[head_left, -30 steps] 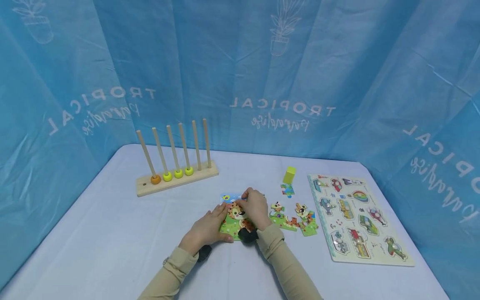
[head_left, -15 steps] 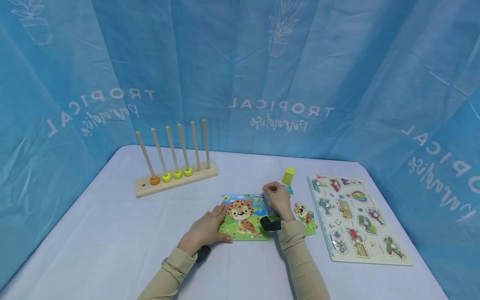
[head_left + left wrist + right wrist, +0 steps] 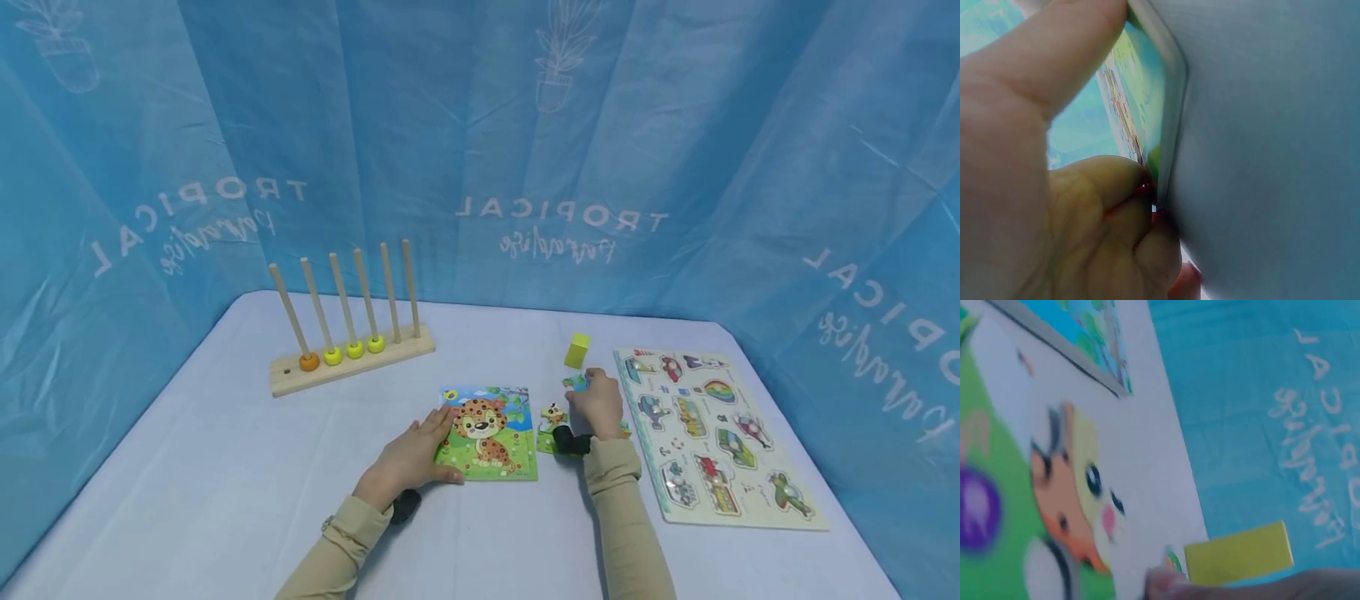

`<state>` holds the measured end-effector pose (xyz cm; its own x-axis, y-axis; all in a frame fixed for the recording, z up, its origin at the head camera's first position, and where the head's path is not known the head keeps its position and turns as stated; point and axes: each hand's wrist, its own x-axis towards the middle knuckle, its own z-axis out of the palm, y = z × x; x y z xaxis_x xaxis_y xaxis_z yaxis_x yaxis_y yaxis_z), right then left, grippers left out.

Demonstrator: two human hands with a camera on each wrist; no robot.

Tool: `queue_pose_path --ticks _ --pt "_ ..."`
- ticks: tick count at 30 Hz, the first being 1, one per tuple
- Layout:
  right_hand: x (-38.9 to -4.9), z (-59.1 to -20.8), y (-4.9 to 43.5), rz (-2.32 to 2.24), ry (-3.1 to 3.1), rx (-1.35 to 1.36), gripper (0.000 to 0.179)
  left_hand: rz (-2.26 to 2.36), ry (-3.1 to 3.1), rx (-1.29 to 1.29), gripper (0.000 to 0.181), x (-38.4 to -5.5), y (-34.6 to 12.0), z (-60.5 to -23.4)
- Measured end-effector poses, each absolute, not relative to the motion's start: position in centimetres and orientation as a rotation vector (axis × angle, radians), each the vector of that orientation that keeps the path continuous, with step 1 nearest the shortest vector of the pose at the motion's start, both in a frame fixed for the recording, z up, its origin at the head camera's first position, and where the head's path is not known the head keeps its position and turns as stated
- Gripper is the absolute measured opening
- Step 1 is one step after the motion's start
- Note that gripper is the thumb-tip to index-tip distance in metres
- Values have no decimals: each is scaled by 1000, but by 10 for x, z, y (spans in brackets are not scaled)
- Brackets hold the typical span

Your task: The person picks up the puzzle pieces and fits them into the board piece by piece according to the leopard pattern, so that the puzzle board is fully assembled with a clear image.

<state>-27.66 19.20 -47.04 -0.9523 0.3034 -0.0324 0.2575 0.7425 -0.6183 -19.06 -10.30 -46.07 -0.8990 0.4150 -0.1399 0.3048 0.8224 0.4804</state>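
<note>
The flat, square puzzle board printed with a spotted orange leopard cub on green grass (image 3: 486, 442) lies face up at the lower centre of the head view. The left hand (image 3: 408, 460) rests along its left side with fingers extended, thumb at the lower left corner, not wrapped round it. The right hand (image 3: 600, 404) reaches over the loose pieces right of centre; whether its fingertips pinch one cannot be told. Nearest them is a small blue printed jigsaw piece (image 3: 574, 382), just below an upright yellow block (image 3: 577, 351).

The board looks light and stiff, its printed face probably smooth enough to slide on the white cloth, so steadying it by the rim seems right. The thin piece is likely light and rigid too, best pinched by opposite edges, sparing its narrow tabs.
</note>
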Motion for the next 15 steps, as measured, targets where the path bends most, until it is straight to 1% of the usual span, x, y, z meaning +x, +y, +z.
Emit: queue_pose_path --ticks 3,7,9,15 --pt "-273 -466 196 1041 -2862 -461 52 668 2771 551 100 -191 -103 -460" --pt "-271 -464 200 1138 -2750 -456 32 665 2766 546 100 -191 -103 -459" --pt "-271 -463 200 1187 -2704 -451 25 671 2763 544 99 -190 -102 -458" --pt "-271 -461 193 1429 -2707 -351 24 692 2755 546 99 -190 -101 -458"
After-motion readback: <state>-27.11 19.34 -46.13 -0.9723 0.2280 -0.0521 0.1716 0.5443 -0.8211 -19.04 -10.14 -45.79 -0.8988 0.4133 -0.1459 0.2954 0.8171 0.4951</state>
